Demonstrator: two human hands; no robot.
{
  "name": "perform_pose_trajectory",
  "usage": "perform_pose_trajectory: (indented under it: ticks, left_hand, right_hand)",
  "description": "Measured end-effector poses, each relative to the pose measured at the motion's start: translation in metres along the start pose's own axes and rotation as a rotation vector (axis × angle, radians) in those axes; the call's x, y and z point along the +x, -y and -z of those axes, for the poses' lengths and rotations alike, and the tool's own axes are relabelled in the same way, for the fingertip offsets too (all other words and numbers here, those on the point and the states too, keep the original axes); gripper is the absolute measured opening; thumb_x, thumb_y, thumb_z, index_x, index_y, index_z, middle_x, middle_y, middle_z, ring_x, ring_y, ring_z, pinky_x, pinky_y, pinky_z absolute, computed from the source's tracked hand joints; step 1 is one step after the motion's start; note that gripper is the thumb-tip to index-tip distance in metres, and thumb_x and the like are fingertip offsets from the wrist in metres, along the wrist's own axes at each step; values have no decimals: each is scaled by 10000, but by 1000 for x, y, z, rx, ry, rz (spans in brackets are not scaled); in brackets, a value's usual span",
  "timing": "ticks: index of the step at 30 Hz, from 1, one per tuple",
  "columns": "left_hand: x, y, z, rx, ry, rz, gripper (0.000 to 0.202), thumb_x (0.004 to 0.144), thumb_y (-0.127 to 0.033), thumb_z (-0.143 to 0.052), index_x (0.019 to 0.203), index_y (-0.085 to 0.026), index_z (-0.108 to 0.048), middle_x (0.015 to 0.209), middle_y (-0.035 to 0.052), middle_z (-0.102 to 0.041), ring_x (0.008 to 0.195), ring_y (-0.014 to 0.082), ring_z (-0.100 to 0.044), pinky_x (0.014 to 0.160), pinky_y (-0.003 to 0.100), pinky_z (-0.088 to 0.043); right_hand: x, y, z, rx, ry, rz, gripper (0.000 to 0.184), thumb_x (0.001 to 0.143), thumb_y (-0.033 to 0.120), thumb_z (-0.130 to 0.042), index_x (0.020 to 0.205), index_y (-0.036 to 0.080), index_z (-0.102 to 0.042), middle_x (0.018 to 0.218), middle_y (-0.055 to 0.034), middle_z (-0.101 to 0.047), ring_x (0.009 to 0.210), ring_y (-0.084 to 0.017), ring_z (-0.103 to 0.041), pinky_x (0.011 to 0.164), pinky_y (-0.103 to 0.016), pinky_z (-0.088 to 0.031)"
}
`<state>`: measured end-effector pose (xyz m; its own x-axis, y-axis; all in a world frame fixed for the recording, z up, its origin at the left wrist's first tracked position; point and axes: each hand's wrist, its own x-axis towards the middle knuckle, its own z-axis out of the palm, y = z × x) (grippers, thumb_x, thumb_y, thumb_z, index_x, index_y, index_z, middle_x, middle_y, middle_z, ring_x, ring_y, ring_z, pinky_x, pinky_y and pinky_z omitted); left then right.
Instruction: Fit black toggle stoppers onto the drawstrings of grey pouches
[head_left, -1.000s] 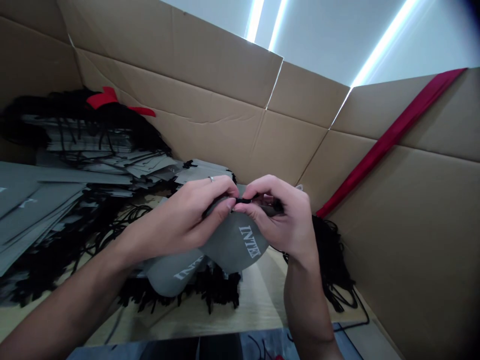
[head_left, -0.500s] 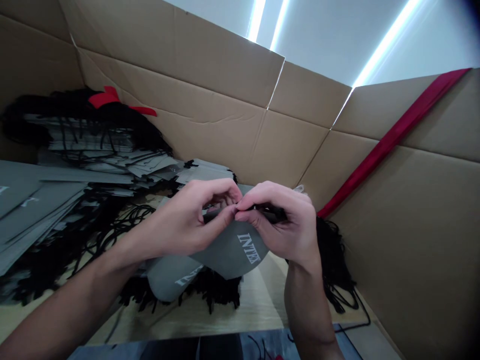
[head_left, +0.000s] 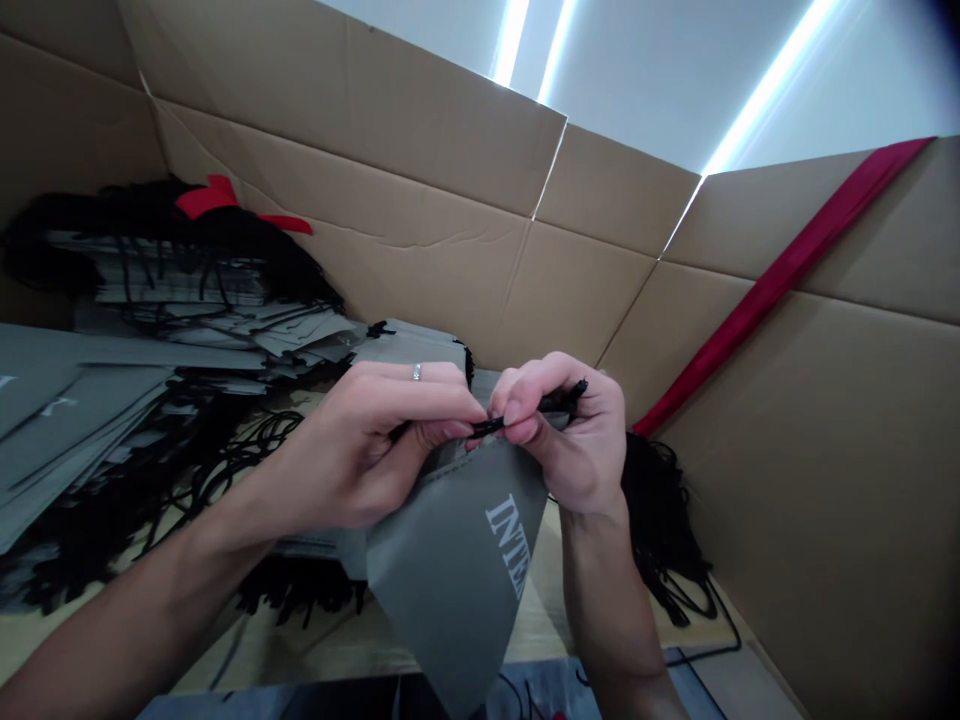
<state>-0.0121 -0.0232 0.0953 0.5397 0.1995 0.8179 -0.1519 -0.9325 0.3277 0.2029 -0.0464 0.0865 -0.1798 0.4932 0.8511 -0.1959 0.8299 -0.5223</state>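
Observation:
A grey bag (head_left: 450, 570) printed with white "INTEX" lettering hangs below my two hands, its lower part reaching past the table's front edge. Along its top runs a black cord (head_left: 487, 427), stretched in the short gap between my fingertips. My left hand (head_left: 390, 435), with a ring on one finger, pinches the cord from the left. From the right, my right hand (head_left: 566, 430) pinches it too, and a black cord end sticks up beside its curled fingers. The fingers hide most of the bag's top edge.
Grey pieces (head_left: 75, 410) with black cords lie stacked at left, a red strip (head_left: 210, 197) on the far pile. Black cords (head_left: 664, 510) are bundled at right. Cardboard walls (head_left: 420, 200) enclose the wooden table (head_left: 315, 650); a dark red band (head_left: 787, 280) crosses the right wall.
The grey bag has swung down and hangs lower, its lettering turned steeper. My fingertips have parted slightly, exposing the black cord. A lower grey piece with lettering no longer shows.

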Motion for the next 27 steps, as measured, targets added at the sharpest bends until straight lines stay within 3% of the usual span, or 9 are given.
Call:
perform_pose_trajectory:
  ticks: [6, 11, 15, 18, 21, 23, 25, 27]
  left_hand:
    - [0, 4, 1, 37, -64, -41, 221, 1043, -42, -626, 1058, -213, -766, 809, -9, -697, 725, 116, -618, 667, 241, -485]
    - [1, 5, 7, 106, -29, -29, 181, 1067, -70, -616, 1008, -188, -740, 806, -17, -677, 714, 100, -571, 676, 234, -460]
    - [2, 1, 11, 261, 51, 34, 227, 1104, -94, -527, 918, -181, -624, 775, -33, -543, 691, 102, -466, 659, 246, -397]
    - [4, 1, 12, 358, 44, 83, 240, 1124, -123, -507, 903, -192, -569, 762, -44, -496, 672, 105, -440, 660, 250, -386]
    - [4, 3, 14, 377, 33, 102, 182, 1133, -190, -559, 961, -191, -617, 790, -41, -555, 685, 104, -484, 670, 240, -406]
    - [3, 5, 15, 361, 28, 107, 142, 1134, -233, -592, 1020, -193, -666, 835, -33, -637, 712, 105, -546, 693, 231, -439]
    - [2, 6, 15, 348, 27, 137, 145, 1142, -270, -599, 1081, -203, -713, 905, -24, -727, 755, 110, -626, 719, 226, -472]
    - [1, 7, 15, 337, 31, 174, 176, 1153, -306, -595, 1182, -217, -745, 1023, -14, -801, 831, 119, -707, 754, 224, -500]
  right_hand:
    - [-1, -1, -10, 3, -122, -32, 209, 911, 333, -959, 858, 232, -785, 773, -9, -756, 698, -165, -703, 678, -303, -593]
    - [-1, -2, -10, 9, -129, -80, 263, 895, 394, -974, 830, 235, -774, 757, 6, -750, 677, -156, -680, 669, -301, -556]
    - [0, 10, -5, -261, -97, -120, 214, 986, 449, -885, 968, 247, -816, 865, -7, -774, 730, -152, -675, 687, -300, -529]
    - [0, 15, 3, -454, -136, -140, 366, 1082, 558, -729, 913, 235, -766, 801, -10, -701, 691, -156, -618, 641, -315, -474]
    - [-1, 14, 11, -482, -192, -117, 598, 1124, 654, -589, 706, 232, -518, 673, 21, -461, 602, -142, -444, 593, -337, -349]
    - [-3, 15, 15, -515, -203, -140, 648, 1108, 742, -532, 714, 241, -417, 688, 32, -350, 603, -145, -336, 591, -350, -274]
    - [-4, 20, 17, -564, -151, -212, 650, 1120, 788, -410, 758, 248, -415, 722, 23, -343, 636, -164, -315, 606, -360, -262]
    - [-5, 30, 18, -597, -46, -290, 579, 1176, 680, -319, 808, 249, -436, 753, 13, -386, 669, -177, -347, 630, -365, -295]
